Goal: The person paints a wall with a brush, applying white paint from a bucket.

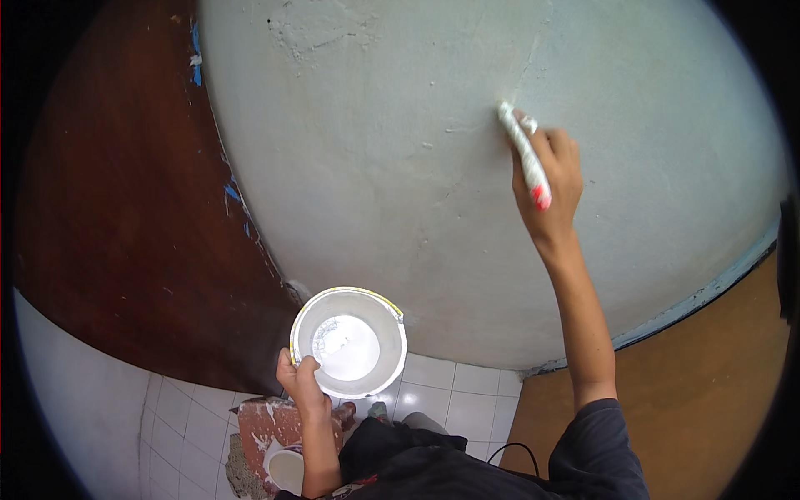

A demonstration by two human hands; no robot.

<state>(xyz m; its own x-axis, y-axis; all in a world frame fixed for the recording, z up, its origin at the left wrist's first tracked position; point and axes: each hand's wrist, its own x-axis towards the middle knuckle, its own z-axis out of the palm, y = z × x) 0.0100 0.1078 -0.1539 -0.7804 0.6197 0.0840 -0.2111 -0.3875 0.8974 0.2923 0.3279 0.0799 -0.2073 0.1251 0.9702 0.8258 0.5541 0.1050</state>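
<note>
My right hand is closed around a paintbrush whose handle is smeared white and has a red end. The brush's far end meets the pale grey-white wall; its bristles are mostly hidden by the hand and the handle. Lower down on the left, my left hand grips the rim of a white bucket with a yellow-edged lip. White paint covers the bottom of the bucket. The bucket is held up in front of my body, tilted so its inside shows.
A dark brown door or panel borders the wall on the left, with blue and white paint marks along its edge. At lower right is a brown surface. White floor tiles lie below, with a paint-spattered red board and a white container.
</note>
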